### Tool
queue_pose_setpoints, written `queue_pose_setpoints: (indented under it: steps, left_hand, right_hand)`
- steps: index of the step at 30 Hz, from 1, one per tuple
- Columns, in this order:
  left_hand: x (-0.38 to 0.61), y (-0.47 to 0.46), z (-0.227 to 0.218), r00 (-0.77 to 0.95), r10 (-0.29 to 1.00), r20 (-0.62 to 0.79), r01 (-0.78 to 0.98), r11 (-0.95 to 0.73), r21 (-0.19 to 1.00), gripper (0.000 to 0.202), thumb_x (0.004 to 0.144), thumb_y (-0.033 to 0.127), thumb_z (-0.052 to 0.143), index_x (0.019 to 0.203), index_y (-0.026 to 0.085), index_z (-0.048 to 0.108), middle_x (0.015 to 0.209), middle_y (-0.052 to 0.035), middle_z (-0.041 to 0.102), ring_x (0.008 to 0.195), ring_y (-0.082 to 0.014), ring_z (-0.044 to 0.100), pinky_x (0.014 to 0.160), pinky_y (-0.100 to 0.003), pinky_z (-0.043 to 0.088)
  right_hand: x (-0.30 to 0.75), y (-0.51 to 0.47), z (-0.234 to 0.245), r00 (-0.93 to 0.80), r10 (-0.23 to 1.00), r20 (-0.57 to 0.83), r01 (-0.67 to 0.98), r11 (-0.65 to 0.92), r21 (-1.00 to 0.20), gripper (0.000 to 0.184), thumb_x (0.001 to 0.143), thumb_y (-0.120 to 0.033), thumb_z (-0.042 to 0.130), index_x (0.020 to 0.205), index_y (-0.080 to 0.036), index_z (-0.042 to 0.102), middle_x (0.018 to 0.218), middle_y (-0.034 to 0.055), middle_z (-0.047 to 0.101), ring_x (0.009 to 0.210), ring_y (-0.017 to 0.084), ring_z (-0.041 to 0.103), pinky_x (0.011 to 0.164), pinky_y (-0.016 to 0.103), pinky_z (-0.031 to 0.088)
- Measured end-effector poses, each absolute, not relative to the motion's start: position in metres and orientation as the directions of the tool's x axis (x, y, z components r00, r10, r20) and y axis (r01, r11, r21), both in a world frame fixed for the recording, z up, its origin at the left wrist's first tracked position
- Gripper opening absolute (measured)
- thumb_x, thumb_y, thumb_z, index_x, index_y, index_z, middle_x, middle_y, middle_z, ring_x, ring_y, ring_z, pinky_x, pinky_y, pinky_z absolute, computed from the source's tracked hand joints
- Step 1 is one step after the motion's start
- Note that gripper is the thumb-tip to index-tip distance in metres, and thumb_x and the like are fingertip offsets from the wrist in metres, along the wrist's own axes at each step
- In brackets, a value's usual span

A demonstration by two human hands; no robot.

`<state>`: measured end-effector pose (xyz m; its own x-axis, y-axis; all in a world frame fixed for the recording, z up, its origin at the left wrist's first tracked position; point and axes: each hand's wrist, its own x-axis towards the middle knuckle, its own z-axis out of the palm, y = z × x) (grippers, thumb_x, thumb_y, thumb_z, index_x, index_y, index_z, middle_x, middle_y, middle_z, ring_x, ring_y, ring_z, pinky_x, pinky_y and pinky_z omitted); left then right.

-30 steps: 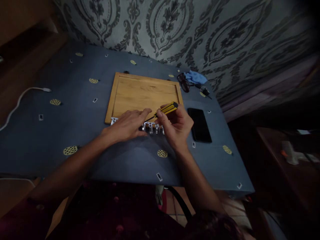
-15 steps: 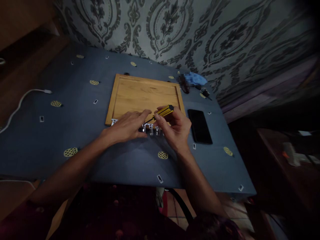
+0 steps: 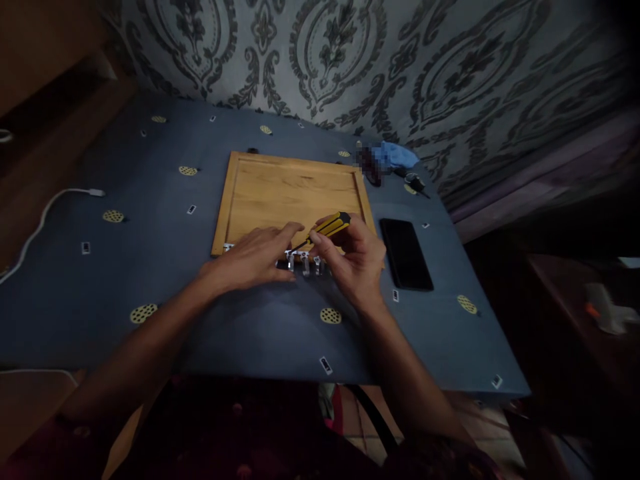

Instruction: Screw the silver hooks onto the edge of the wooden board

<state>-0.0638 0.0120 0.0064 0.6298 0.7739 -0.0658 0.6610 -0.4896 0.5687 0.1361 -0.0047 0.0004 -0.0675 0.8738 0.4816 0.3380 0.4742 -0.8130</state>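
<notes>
A framed wooden board [image 3: 295, 193] lies flat on the table. Along its near edge runs a metal hook rail [image 3: 306, 265] with several shiny hooks pointing toward me. My left hand [image 3: 250, 259] rests over the rail's left part, thumb and fingers stretched apart on either side of one hook; it covers part of the rail. In my right hand [image 3: 353, 257] is a yellow and black screwdriver [image 3: 330, 227], held by its handle between thumb and fingers. Its shaft slants down left, the tip at the rail beside my left hand. The screw itself is too small to make out.
A black phone [image 3: 406, 253] lies right of the board. Behind it are a blue cloth [image 3: 397, 156] and a small dark object with a ring [image 3: 415, 183]. A white cable [image 3: 47, 212] lies at the left of the blue-covered table [image 3: 240, 340]. The patterned wall [image 3: 280, 53] borders the back.
The view has shifted slightly, so the table appears a little lower and the phone farther right. Both hands keep their places at the rail, the screwdriver still in my right hand.
</notes>
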Motion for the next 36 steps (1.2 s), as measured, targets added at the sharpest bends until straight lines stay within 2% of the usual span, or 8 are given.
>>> queue_pose_setpoints:
  steps: [3,5,10,17,22,30,36]
  left_hand:
    - [-0.074,0.011,0.005,0.618,0.785,-0.050,0.640,-0.465,0.611,0.083,0.089,0.033,0.082,0.158,0.023,0.038,0.138,-0.0156,0.069,0.130,-0.0335,0.066,0.105,-0.045,0.053]
    - [-0.085,0.008,0.002,0.598,0.800,-0.041,0.656,-0.460,0.599,0.084,0.089,0.036,0.082,0.159,0.023,0.037,0.135,-0.0149,0.070,0.128,-0.0338,0.066,0.105,-0.046,0.053]
    - [-0.103,0.001,-0.008,0.593,0.805,0.018,0.655,-0.496,0.570,0.083,0.090,0.043,0.081,0.158,0.023,0.039,0.140,-0.0156,0.068,0.132,-0.0346,0.063,0.110,-0.050,0.050]
    - [-0.099,-0.001,-0.017,0.582,0.809,0.088,0.637,-0.520,0.569,0.076,0.093,0.035,0.078,0.157,0.026,0.040,0.137,-0.0122,0.070,0.131,-0.0325,0.064,0.111,-0.050,0.048]
    - [-0.099,-0.003,-0.016,0.590,0.803,0.084,0.639,-0.528,0.559,0.073,0.094,0.033,0.076,0.157,0.024,0.039,0.139,-0.0123,0.069,0.131,-0.0313,0.064,0.111,-0.048,0.048]
    - [-0.098,-0.005,-0.017,0.580,0.810,0.092,0.651,-0.527,0.546,0.072,0.094,0.030,0.077,0.156,0.023,0.041,0.145,-0.0141,0.067,0.138,-0.0322,0.061,0.114,-0.047,0.046]
    - [-0.098,-0.006,-0.015,0.582,0.810,0.077,0.649,-0.519,0.556,0.070,0.095,0.030,0.076,0.156,0.023,0.041,0.149,-0.0153,0.065,0.140,-0.0332,0.059,0.115,-0.049,0.046]
  right_hand:
    - [0.136,-0.005,0.000,-0.064,0.879,0.472,0.344,0.464,-0.816,0.019,0.092,-0.039,0.076,0.091,-0.022,0.066,0.074,-0.0045,0.063,0.061,0.011,0.065,0.058,0.028,0.051]
    - [0.136,-0.005,0.000,-0.056,0.883,0.465,0.349,0.454,-0.820,0.022,0.092,-0.042,0.076,0.094,-0.022,0.067,0.075,-0.0043,0.065,0.061,0.012,0.065,0.059,0.028,0.053]
    - [0.135,-0.005,0.000,-0.041,0.880,0.474,0.356,0.456,-0.816,0.025,0.092,-0.046,0.076,0.094,-0.022,0.069,0.073,-0.0040,0.065,0.060,0.012,0.064,0.059,0.029,0.053]
    - [0.136,-0.006,-0.004,-0.016,0.868,0.496,0.366,0.466,-0.805,0.020,0.093,-0.041,0.076,0.097,-0.022,0.072,0.079,-0.0018,0.069,0.063,0.012,0.066,0.060,0.028,0.055]
    - [0.133,-0.007,-0.006,0.069,0.858,0.510,0.296,0.470,-0.832,0.019,0.093,-0.040,0.077,0.101,-0.024,0.071,0.086,-0.0019,0.070,0.060,0.010,0.066,0.058,0.027,0.056]
    - [0.118,-0.008,-0.005,-0.071,0.856,0.511,0.372,0.499,-0.783,0.018,0.096,-0.041,0.072,0.104,-0.025,0.071,0.083,-0.0005,0.070,0.066,0.014,0.068,0.063,0.031,0.058]
    - [0.116,-0.008,-0.009,-0.093,0.869,0.486,0.355,0.485,-0.799,0.015,0.098,-0.038,0.071,0.105,-0.025,0.069,0.083,-0.0009,0.069,0.067,0.014,0.069,0.064,0.031,0.058]
